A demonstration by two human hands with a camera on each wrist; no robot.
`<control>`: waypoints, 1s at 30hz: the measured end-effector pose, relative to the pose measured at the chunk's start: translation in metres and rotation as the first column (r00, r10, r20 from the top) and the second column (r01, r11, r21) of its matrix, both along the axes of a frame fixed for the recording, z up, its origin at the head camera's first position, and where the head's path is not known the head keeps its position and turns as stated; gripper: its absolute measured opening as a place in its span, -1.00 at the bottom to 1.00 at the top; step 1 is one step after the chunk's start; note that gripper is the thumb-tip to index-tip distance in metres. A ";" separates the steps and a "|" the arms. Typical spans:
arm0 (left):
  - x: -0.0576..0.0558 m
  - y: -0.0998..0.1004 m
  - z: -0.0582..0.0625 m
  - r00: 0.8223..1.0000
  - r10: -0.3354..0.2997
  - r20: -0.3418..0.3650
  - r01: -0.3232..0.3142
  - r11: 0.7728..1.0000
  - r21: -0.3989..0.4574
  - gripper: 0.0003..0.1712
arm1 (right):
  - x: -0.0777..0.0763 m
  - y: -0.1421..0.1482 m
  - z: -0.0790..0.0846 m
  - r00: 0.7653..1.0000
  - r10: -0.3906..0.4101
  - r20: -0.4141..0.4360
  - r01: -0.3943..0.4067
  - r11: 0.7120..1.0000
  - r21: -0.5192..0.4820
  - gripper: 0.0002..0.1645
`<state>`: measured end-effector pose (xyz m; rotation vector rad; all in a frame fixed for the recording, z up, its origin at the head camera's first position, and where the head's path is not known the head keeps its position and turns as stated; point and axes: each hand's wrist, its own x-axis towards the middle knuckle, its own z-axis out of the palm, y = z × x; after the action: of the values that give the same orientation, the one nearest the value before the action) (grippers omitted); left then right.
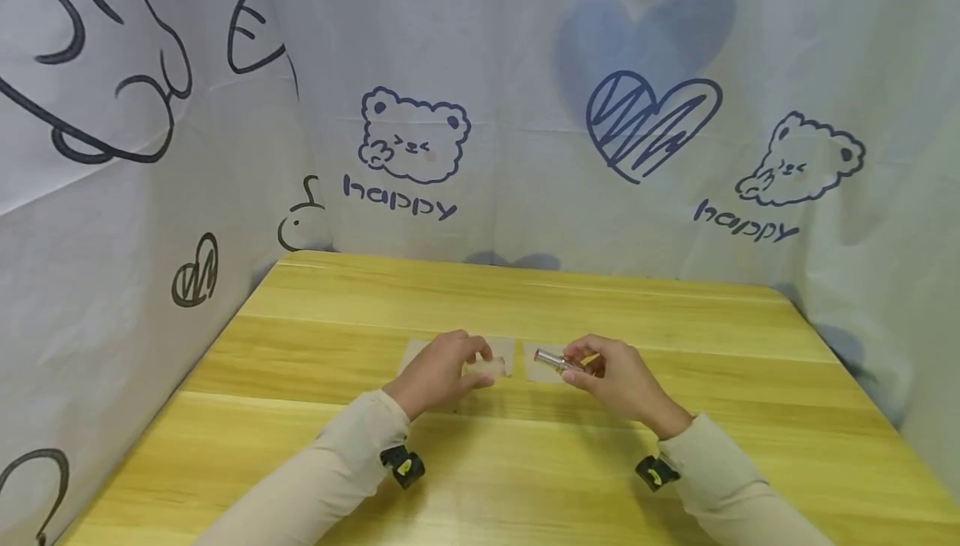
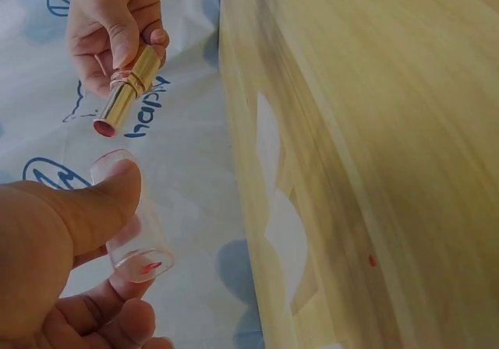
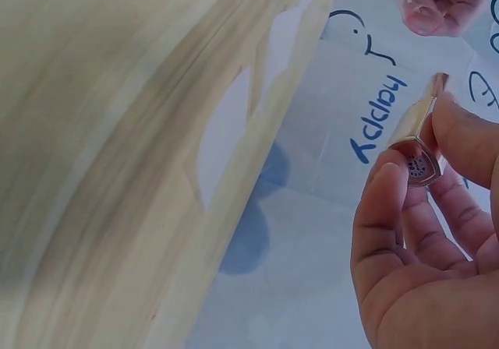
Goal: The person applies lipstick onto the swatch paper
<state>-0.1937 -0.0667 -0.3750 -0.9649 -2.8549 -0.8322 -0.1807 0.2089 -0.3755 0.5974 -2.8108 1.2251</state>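
Left hand (image 1: pixel 447 367), above the wooden table (image 1: pixel 525 471), pinches a clear cap (image 2: pixel 129 236) between thumb and fingers; red smear inside its end farther from the other hand. To its right, a gap, then a gold lipstick tube (image 2: pixel 127 96), gripped by the fingers and thumb of the right hand (image 1: pixel 617 373). Key relation: tube lies right of cap, apart from it, long axis roughly sideways in head view, narrow red-tipped end pointing at the left hand. Cap is nearer the left hand, tube the right; 2 pale paper pieces, left paper (image 1: pixel 501 348) and right paper (image 1: pixel 537 373), lie on the table near the hands. Hard to make out: cap nearly vanishes against the left paper in head view, partly covered by fingers; cannot tell which of its 2 ends is open. Right fingers hide the tube's base in head view; right wrist view shows a round label there, print too small to read.
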 end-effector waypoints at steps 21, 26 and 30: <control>-0.001 0.000 -0.015 0.996 -0.060 0.061 0.061 0.998 -0.005 -0.80 | 0.000 -0.001 -0.008 0.999 -0.019 0.047 0.021 0.999 -0.050 -0.69; -0.001 -0.001 -0.017 0.992 -0.074 0.098 0.078 0.997 -0.029 -0.78 | -0.001 0.000 -0.009 0.999 -0.020 0.042 0.022 0.998 -0.055 -0.69; 0.000 -0.003 -0.018 0.988 -0.069 0.141 0.081 0.994 -0.078 -0.76 | -0.001 -0.001 -0.010 0.999 -0.010 0.046 0.013 0.998 -0.067 -0.71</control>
<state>-0.1933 -0.0693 -0.3929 -1.0712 -3.0098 -0.8222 -0.1814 0.2082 -0.3859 0.5553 -2.7928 1.3421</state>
